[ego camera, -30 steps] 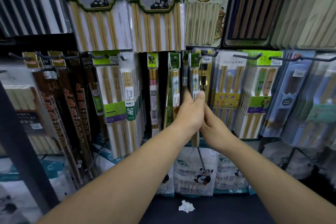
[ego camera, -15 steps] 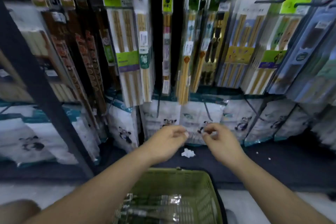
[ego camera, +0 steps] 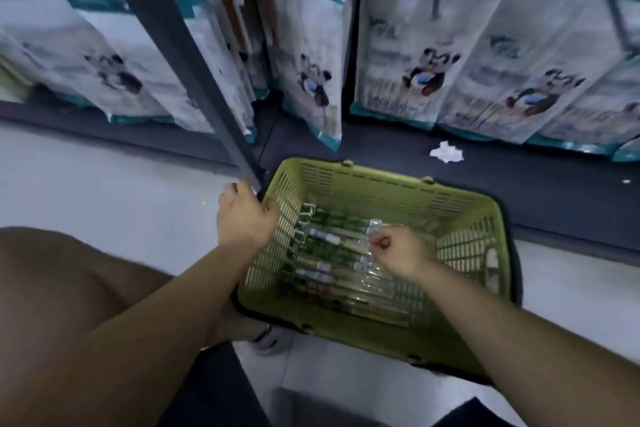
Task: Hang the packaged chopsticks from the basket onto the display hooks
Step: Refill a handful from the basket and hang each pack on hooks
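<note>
— What has changed in the last second?

— A second ago both hands are up at the display hooks, closed round one pack. Half a second ago they hang lower and hold nothing. Now the view has dropped to the floor (ego camera: 104, 184) and both hands are at the basket (ego camera: 381, 180). The hooks are out of sight above 12 o'clock.

— Meaning?

— I judge that one pack is hung and the next fetch is starting. Plenty is left to do.

— The hands?

— The left hand (ego camera: 247, 215) grips the basket's rim at its 10 o'clock corner, thumb inside and fingers curled outside, beside the foot of the dark upright (ego camera: 187, 73). The right hand (ego camera: 401, 251) is down inside, near the basket's middle, its fingers curled into a pinch at the packs' clear ends. Blur hides whether a pack is between them, so I cannot tell.

— And what is in the basket?

— The packaged chopsticks (ego camera: 332, 253) lie side by side in a row on its bottom, green card ends toward 9 o'clock and clear ends toward 3 o'clock. None is lifted out yet.

— Around it?

— Panda-printed bags (ego camera: 426, 55) hang at 12 o'clock, and a crumpled paper (ego camera: 446, 151) lies on the dark shelf base at 1 o'clock.
</note>
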Demonstrator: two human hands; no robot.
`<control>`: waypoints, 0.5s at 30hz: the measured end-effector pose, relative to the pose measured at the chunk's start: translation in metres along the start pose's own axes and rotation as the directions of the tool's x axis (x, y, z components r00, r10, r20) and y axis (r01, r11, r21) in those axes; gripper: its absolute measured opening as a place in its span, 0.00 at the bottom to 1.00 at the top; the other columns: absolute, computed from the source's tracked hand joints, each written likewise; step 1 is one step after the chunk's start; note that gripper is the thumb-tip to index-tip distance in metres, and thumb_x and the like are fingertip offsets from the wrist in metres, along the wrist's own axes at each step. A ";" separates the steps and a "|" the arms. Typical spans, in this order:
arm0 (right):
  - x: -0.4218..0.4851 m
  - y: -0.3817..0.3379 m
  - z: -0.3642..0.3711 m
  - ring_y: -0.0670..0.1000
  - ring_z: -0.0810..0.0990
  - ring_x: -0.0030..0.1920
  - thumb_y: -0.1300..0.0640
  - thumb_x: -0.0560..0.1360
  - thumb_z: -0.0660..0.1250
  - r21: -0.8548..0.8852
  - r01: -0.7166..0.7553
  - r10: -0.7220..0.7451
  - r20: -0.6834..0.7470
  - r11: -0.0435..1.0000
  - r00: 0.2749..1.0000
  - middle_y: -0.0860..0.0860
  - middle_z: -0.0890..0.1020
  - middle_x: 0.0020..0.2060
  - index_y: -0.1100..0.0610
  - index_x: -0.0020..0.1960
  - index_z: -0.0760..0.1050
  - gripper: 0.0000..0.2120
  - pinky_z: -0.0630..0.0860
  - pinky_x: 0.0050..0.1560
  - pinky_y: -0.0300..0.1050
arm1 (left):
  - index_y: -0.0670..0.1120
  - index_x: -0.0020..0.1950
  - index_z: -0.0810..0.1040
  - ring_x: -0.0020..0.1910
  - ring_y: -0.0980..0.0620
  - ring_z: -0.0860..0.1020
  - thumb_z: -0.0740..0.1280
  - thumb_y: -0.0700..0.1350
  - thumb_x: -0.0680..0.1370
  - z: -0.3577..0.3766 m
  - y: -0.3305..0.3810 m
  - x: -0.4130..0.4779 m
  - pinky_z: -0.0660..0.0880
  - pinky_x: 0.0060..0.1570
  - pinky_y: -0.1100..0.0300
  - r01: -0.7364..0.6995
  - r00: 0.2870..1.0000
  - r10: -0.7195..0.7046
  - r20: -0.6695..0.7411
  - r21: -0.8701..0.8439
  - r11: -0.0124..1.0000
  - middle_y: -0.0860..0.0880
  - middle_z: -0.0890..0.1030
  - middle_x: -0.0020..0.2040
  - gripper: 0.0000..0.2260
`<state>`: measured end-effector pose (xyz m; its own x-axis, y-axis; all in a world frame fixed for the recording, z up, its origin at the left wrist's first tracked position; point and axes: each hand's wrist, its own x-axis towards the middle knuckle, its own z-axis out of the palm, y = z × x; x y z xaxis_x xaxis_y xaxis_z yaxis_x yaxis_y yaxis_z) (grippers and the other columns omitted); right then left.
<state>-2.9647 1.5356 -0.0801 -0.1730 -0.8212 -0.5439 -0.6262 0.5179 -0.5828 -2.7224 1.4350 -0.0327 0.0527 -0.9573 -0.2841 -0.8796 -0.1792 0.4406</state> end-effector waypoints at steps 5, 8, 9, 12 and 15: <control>0.043 0.043 0.067 0.55 0.80 0.51 0.60 0.78 0.69 -0.175 -0.048 0.090 0.240 0.983 0.967 0.54 0.83 0.49 0.59 0.57 0.82 0.10 0.73 0.50 0.40 | 0.48 0.54 0.71 0.46 0.40 0.80 0.64 0.59 0.81 0.020 -0.046 0.003 0.78 0.46 0.48 0.119 0.977 -0.083 0.195 -0.183 0.976 0.45 0.80 0.44 0.15; 0.050 0.054 0.098 0.57 0.82 0.55 0.51 0.76 0.73 -0.209 0.031 0.047 0.360 0.977 0.932 0.56 0.84 0.55 0.56 0.59 0.81 0.15 0.76 0.51 0.45 | 0.50 0.51 0.71 0.42 0.44 0.80 0.65 0.60 0.80 0.028 -0.054 0.005 0.75 0.40 0.51 0.121 0.983 -0.077 0.166 -0.273 0.954 0.48 0.79 0.41 0.13; 0.050 0.055 0.106 0.57 0.81 0.56 0.47 0.75 0.74 -0.244 0.069 0.033 0.392 0.967 0.919 0.56 0.83 0.56 0.54 0.62 0.80 0.19 0.74 0.49 0.44 | 0.51 0.50 0.71 0.40 0.46 0.80 0.64 0.60 0.80 0.029 -0.055 0.006 0.75 0.39 0.52 0.119 0.984 -0.074 0.161 -0.288 0.950 0.49 0.79 0.40 0.12; 0.049 0.061 0.122 0.59 0.74 0.67 0.39 0.73 0.74 -0.419 0.176 0.021 0.423 0.891 0.906 0.56 0.73 0.69 0.49 0.75 0.69 0.35 0.74 0.62 0.48 | 0.53 0.49 0.72 0.36 0.49 0.79 0.64 0.60 0.80 0.033 -0.057 0.009 0.76 0.37 0.52 0.100 0.988 -0.060 0.140 -0.296 0.950 0.50 0.79 0.39 0.11; 0.048 0.061 0.132 0.59 0.72 0.68 0.42 0.73 0.74 -0.468 0.207 0.001 0.408 0.859 0.913 0.55 0.73 0.70 0.49 0.76 0.68 0.34 0.72 0.65 0.51 | 0.53 0.50 0.72 0.35 0.50 0.79 0.64 0.60 0.80 0.036 -0.058 0.010 0.77 0.37 0.52 0.096 0.989 -0.058 0.133 -0.303 0.948 0.51 0.79 0.39 0.12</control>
<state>-2.9113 1.5596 -0.2217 0.1511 -0.6513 -0.7436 -0.9294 0.1626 -0.3313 -2.6875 1.4438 -0.0919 0.0408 -0.9067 -0.4198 -0.6859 -0.3309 0.6482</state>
